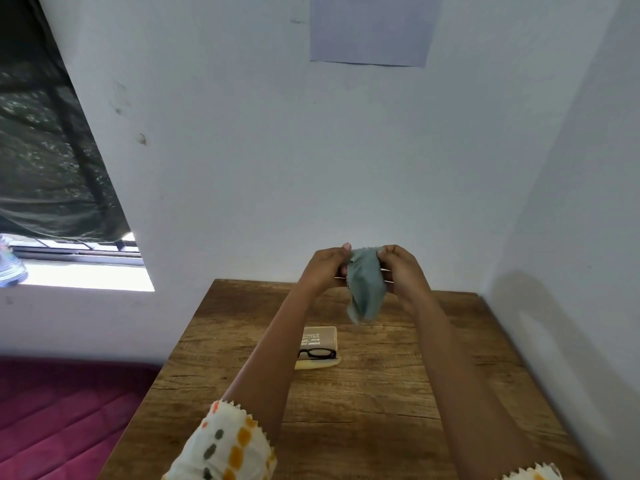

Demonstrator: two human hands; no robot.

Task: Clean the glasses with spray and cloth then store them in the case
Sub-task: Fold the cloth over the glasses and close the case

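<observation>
Sleeves: two white fabric cuffs with orange and grey-green spots, one on the left arm (228,441), one just showing on the right arm (533,474).
Table: one brown wood-grain tabletop (381,410), set into the corner of the walls.
Case: one pale yellow hard plastic glasses case (320,336), open at mid-table, with its lid raised at the far side and print on the inside of the lid.
Glasses: one pair of black-framed glasses (317,354), lying in the base of the case. Their long axis runs left to right across the table, and the left end is hidden behind the left forearm. I cannot tell which way the front faces.
Cloth: one grey-green soft cleaning cloth (367,289), held up above the far part of the table, with its loose end hanging down.
Left hand (323,268): fingers curled, pinching the cloth's left side.
Right hand (403,271): fingers curled, pinching the cloth's right side, close to the left hand.
Cloth edges: thin pale lines stick out on both sides; I cannot tell what they are.
Floor side: maroon quilted surface (62,410) left of the table.
Wall: one pale rectangular paper sheet (374,29) on the white wall.
Window: one dark-screened window (52,150) at far left.
</observation>
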